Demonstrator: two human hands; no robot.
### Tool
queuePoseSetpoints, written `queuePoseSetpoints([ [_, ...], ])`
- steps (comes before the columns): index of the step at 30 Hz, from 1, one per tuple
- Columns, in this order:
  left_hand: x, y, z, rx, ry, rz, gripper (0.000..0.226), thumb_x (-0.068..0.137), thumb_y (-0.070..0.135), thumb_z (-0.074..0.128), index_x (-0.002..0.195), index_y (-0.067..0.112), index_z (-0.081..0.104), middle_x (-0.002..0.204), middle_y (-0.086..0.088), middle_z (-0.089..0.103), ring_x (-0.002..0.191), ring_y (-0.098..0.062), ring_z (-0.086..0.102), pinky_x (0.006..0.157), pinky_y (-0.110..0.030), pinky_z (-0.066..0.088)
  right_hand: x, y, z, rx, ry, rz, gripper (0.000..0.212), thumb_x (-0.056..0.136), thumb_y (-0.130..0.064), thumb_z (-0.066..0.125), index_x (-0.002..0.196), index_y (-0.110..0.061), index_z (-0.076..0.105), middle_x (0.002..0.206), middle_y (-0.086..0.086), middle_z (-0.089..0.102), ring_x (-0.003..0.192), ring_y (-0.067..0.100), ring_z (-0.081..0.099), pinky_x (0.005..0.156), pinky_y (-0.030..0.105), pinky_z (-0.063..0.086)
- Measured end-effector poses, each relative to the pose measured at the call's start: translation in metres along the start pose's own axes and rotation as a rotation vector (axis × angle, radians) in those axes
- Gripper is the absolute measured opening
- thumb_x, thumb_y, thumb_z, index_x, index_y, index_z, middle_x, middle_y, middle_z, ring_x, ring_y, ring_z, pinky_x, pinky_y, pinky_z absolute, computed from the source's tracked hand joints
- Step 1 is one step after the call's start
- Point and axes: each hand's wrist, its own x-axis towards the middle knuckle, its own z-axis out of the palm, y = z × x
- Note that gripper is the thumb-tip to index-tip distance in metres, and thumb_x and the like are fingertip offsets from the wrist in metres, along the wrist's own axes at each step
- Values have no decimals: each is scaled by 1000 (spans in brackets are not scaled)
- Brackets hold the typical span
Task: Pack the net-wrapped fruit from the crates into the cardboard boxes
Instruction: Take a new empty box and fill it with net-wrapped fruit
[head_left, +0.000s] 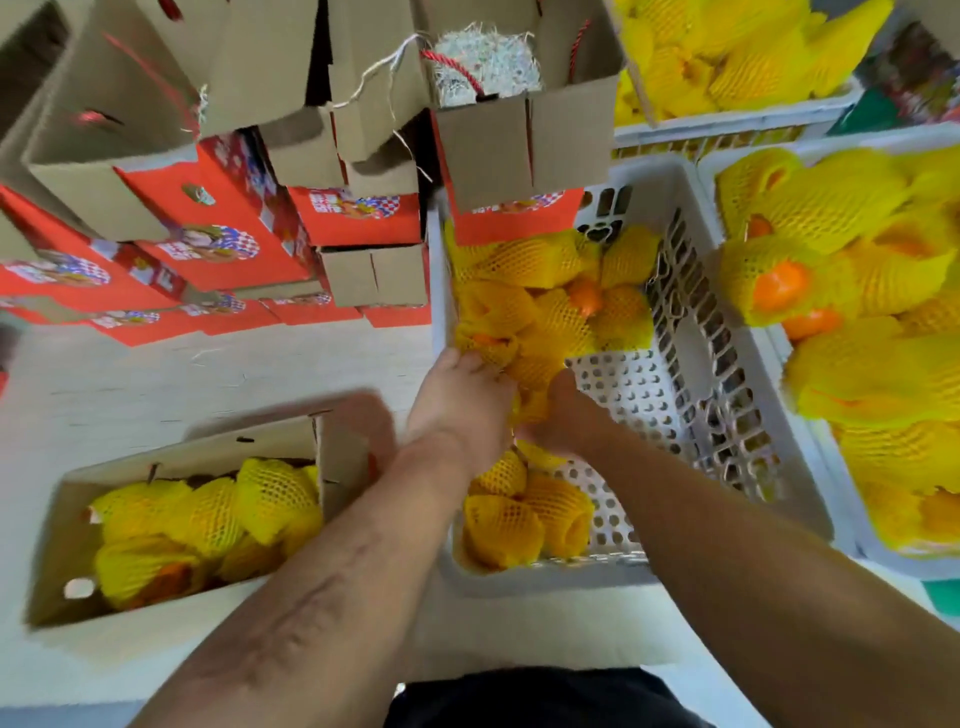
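A white plastic crate (691, 364) in front of me holds oranges in yellow foam net, a heap (550, 296) at its far end and a few (524, 514) at its near end. Both my hands reach into it. My left hand (460, 400) has its fingers on a netted fruit (488, 343) at the heap's near edge. My right hand (563, 415) grips another netted fruit (535, 400) just beside it. An open cardboard box (67, 519) at lower left holds several netted fruit (208, 519).
Two more white crates (831, 519) heaped with netted oranges stand to the right and at the back right (727, 119). Stacks of red printed boxes (218, 239) and open brown cartons (519, 145) fill the far side. Pale floor (182, 374) lies between them and the open box.
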Motion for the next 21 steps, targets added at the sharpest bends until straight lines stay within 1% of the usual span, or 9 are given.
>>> queuePoseSetpoints([
  [2, 0, -1, 3, 0, -12, 10, 80, 84, 74, 55, 151, 31, 40, 140, 3, 56, 132, -25, 45, 110, -41, 25, -5, -2, -20, 274, -28, 38, 58, 83, -50, 72, 129, -21, 51, 101, -4, 65, 87, 14, 66, 68, 34, 55],
  [5, -2, -3, 6, -61, 33, 20, 116, 75, 87, 55, 164, 30, 7, 160, 2, 37, 138, -25, 41, 112, -41, 25, -16, -9, -39, 654, -319, 54, 44, 81, -56, 69, 118, -31, 69, 110, -2, 77, 99, 18, 75, 90, 46, 61],
  [9, -4, -6, 7, -184, 126, 46, 95, 75, 82, 62, 154, 36, 34, 149, 11, 52, 131, -19, 46, 104, -37, 26, -27, -21, -39, 804, -511, -2, 24, 95, -39, 66, 114, -25, 72, 105, -3, 77, 86, 9, 75, 67, 25, 61],
  [11, -6, -6, 7, -213, 153, 30, 90, 76, 81, 62, 150, 36, 39, 137, 9, 58, 125, -18, 51, 103, -36, 28, -31, -25, -46, 958, -556, 30, 27, 97, -30, 61, 119, -16, 65, 94, 1, 77, 75, 13, 75, 61, 27, 60],
  [14, -6, -3, 7, -200, 172, 14, 90, 76, 80, 61, 151, 34, 41, 130, 6, 57, 121, -19, 55, 104, -35, 29, -28, -24, -59, 1152, -560, 147, 31, 98, -30, 49, 117, -9, 61, 102, 16, 68, 84, 29, 70, 71, 38, 61],
  [16, -5, -4, 8, -174, 170, 17, 84, 77, 79, 61, 147, 35, 45, 127, 6, 56, 120, -19, 55, 103, -35, 27, -27, -20, -56, 920, -426, 272, 22, 100, -20, 45, 109, -6, 58, 91, 15, 60, 71, 24, 62, 65, 36, 58],
  [17, -4, -4, 8, -173, 166, 15, 83, 77, 79, 60, 146, 34, 46, 127, 7, 56, 120, -19, 56, 103, -35, 27, -29, -17, -50, 580, -392, 320, 18, 101, -19, 46, 108, -5, 56, 84, 12, 58, 62, 19, 55, 59, 32, 52],
  [19, -4, -5, 9, -215, 170, -1, 83, 77, 80, 59, 145, 34, 46, 129, 8, 57, 120, -18, 57, 103, -34, 29, -40, -16, -34, -179, -516, 280, 28, 104, -33, 47, 115, -8, 54, 82, 9, 57, 56, 15, 49, 55, 28, 43],
  [21, -5, -5, 9, -266, 195, -14, 85, 77, 82, 58, 146, 34, 46, 130, 9, 58, 120, -16, 57, 103, -33, 31, -52, -22, -17, -500, -662, 171, 41, 104, -47, 46, 126, -13, 50, 84, 8, 52, 61, 16, 51, 58, 24, 44],
])
